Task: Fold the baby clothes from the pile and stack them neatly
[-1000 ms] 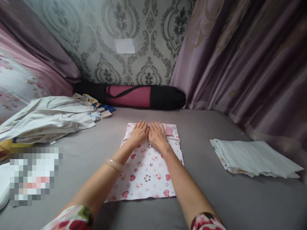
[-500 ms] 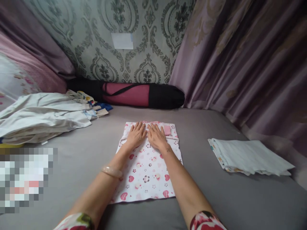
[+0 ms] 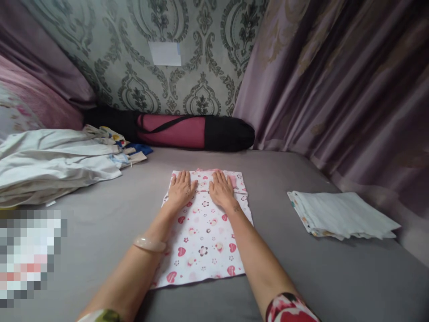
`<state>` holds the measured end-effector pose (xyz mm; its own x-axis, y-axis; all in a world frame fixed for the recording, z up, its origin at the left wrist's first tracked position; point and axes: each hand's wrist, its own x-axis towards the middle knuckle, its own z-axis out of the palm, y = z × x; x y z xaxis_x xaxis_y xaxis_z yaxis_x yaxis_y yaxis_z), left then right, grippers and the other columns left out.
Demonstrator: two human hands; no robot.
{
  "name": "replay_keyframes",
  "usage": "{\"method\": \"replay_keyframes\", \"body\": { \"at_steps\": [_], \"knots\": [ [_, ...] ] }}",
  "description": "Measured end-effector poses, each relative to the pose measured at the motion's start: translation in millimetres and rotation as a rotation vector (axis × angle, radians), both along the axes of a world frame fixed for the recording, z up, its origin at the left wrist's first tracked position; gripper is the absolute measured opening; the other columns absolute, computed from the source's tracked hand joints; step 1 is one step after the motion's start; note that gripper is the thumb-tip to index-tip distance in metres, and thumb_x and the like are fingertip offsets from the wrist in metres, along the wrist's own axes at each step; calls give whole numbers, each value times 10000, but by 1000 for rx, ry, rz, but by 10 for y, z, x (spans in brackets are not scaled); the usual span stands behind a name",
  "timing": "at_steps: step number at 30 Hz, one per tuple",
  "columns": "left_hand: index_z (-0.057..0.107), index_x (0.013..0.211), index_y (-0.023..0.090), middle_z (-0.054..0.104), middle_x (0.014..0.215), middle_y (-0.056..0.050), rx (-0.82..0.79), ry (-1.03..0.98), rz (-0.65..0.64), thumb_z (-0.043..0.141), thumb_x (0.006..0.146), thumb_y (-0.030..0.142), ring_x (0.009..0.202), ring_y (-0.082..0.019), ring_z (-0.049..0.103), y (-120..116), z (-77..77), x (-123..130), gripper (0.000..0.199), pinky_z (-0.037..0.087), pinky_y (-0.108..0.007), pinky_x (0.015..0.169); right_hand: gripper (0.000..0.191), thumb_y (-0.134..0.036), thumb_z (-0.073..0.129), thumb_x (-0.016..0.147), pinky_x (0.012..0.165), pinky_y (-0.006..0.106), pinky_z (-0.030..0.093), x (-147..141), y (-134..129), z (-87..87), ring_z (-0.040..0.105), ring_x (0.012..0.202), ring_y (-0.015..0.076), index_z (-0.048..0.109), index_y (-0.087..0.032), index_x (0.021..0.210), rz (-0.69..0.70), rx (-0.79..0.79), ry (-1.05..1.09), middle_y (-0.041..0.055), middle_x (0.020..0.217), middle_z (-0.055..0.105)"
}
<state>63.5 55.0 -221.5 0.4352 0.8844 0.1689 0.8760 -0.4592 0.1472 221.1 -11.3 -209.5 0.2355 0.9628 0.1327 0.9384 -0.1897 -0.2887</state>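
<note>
A white cloth (image 3: 201, 232) printed with red hearts and flowers lies flat in front of me, its far end folded over in a band. My left hand (image 3: 181, 190) rests palm down on the left part of that band, fingers stretched out. On the right part, my right hand (image 3: 221, 190) also lies flat, fingers pointing away from me. It partly covers a pink patch (image 3: 233, 181) on the cloth. A pale bangle (image 3: 149, 243) circles my left wrist.
Grey sheet (image 3: 275, 268) spreads under everything. A folded white cloth stack (image 3: 342, 214) lies at right, rumpled pale cloths (image 3: 56, 156) at left. Against the wall rests a long black and maroon bag (image 3: 170, 130). Purple curtains (image 3: 318, 80) hang on the right.
My hands have slid apart along the folded band, the left one moving left and the right one slightly right. The view has shifted a little.
</note>
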Motion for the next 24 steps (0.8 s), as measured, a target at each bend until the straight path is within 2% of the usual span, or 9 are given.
{"method": "replay_keyframes", "body": {
  "at_steps": [5, 11, 14, 17, 19, 24],
  "knots": [
    [377, 1438, 19, 350, 1511, -217, -27, -2, 53, 203, 970, 461, 1425, -318, 288, 10, 27, -48, 667, 195, -496, 1166, 589, -312, 260, 977, 1176, 408, 52, 65, -23, -19, 168, 1459, 254, 298, -18, 1486, -105, 28, -18, 166, 1562, 264],
    [364, 1451, 45, 334, 1522, -205, -64, 2, 57, 200, 966, 485, 1434, -308, 271, 27, 17, -56, 675, 197, -502, 1164, 590, -307, 266, 972, 1178, 409, 66, 82, -10, -40, 178, 1455, 265, 316, 0, 1473, -99, 14, 1, 173, 1555, 278],
    [387, 1445, 60, 360, 1513, -192, -30, -25, 64, 178, 970, 482, 1430, -308, 280, 45, 23, -90, 669, 198, -505, 1165, 587, -315, 245, 979, 1174, 397, 108, 168, -14, 13, 209, 1447, 265, 329, 1, 1468, -112, -2, 35, 176, 1548, 294],
    [376, 1455, 51, 339, 1530, -170, 27, -33, 82, 159, 973, 476, 1455, -317, 201, 92, 29, -167, 678, 140, -512, 1181, 590, -318, 237, 984, 1168, 418, 126, 299, -38, 16, 214, 1443, 286, 332, 19, 1459, -211, 15, 8, 203, 1540, 296],
    [350, 1469, 45, 307, 1547, -153, -17, -1, 89, 161, 973, 469, 1462, -320, 170, 129, 28, -226, 680, 106, -515, 1188, 579, -307, 249, 981, 1161, 426, 142, 368, -54, -17, 217, 1440, 298, 341, 16, 1454, -256, 9, -27, 204, 1537, 303],
    [307, 1494, 77, 260, 1570, -132, -143, 17, 102, 147, 971, 486, 1460, -324, 178, 175, 25, -320, 682, 91, -562, 1176, 567, -291, 265, 974, 1153, 420, 173, 405, -61, -86, 242, 1430, 302, 362, 10, 1444, -262, -15, -55, 194, 1536, 313]
  ]
}}
